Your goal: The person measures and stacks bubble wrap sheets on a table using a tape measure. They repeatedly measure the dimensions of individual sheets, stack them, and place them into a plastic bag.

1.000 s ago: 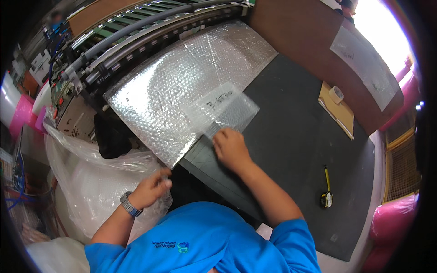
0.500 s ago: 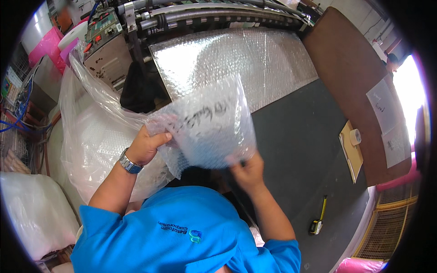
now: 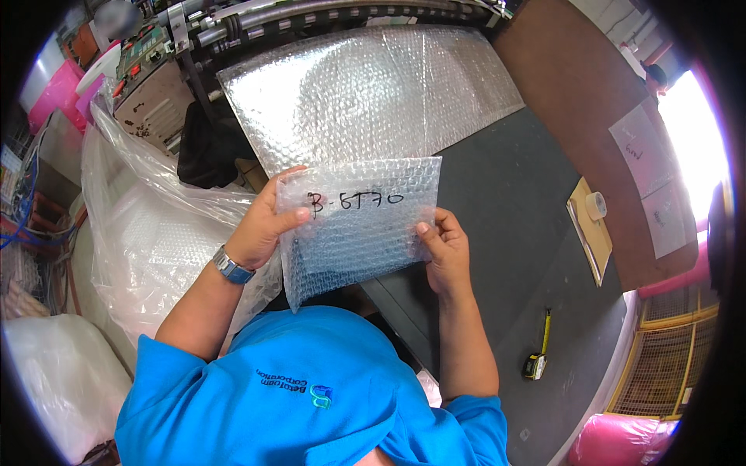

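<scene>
A white bag [image 3: 66, 380] sits at the far left, below a pink roll [image 3: 56, 97]. Next comes a clear bag [image 3: 167, 248], bunched and slack, with a black cloth [image 3: 211, 151] beyond it. The left hand [image 3: 260, 225], a watch [image 3: 234, 266] on its wrist, is closed on the left edge of the wrap [image 3: 357, 237], thumb on the front face. The wrap, a bubbled clear piece with black handwriting, is held up before the blue shirt [image 3: 311, 380], its right edge pinched in the right hand [image 3: 449, 256], thumb in front, fingers curled. Behind it, a silver sheet [image 3: 373, 93] lies below the machine's rollers [image 3: 334, 23]. Farther right on the dark table [image 3: 489, 233] lies a tape measure [image 3: 535, 366], its blade partly out; beyond, a tape roll [image 3: 596, 205] rests on a folder [image 3: 589, 241], near a brown board [image 3: 575, 93].
</scene>
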`<state>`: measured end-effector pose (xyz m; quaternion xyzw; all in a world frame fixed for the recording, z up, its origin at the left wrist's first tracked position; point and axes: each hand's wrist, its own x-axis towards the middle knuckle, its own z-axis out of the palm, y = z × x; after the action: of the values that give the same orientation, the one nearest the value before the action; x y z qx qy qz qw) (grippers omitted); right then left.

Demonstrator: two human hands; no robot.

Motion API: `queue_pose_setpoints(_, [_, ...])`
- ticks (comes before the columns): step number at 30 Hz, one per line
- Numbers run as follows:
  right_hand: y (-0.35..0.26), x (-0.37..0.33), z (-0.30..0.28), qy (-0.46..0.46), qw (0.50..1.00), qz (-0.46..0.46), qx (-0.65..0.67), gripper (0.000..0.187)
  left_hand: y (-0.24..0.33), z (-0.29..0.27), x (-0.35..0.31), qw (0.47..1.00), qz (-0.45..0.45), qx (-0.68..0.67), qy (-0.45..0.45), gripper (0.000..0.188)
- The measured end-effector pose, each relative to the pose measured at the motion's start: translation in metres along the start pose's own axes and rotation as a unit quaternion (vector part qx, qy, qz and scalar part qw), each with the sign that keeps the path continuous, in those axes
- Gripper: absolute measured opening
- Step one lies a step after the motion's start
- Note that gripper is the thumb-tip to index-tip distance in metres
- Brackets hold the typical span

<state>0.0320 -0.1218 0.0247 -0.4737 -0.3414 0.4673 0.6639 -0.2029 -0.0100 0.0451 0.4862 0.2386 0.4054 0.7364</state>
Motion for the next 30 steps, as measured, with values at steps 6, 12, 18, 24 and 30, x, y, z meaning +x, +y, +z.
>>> queue_pose_setpoints(6, [0.007, -0.001, 0.005, -0.005, 1.0, 0.007, -0.003, 0.027, 0.002, -0.012, -0.004, 0.998, -0.046, 0.023, 0.034, 0.043])
queue_pose_setpoints(12, [0.007, -0.003, 0.013, -0.013, 0.996, 0.077, -0.049, 0.03, 0.03, -0.044, -0.016, 0.988, 0.036, 0.084, 0.129, 0.029])
queue_pose_setpoints(18, [0.011, 0.001, -0.001, 0.023, 0.996, 0.075, -0.043, 0.03, 0.126, -0.166, -0.054, 0.764, 0.428, 0.031, 0.481, 0.027])
queue_pose_setpoints(24, [0.018, 0.003, -0.005, 0.012, 0.995, 0.078, -0.06, 0.025, 0.08, -0.284, -0.122, 0.475, 0.291, 0.099, 0.825, 0.049])
queue_pose_setpoints(30, [0.02, 0.004, -0.006, 0.004, 0.993, 0.081, -0.084, 0.029, -0.087, -0.327, -0.159, 0.76, -0.067, 0.022, 0.646, 0.067])
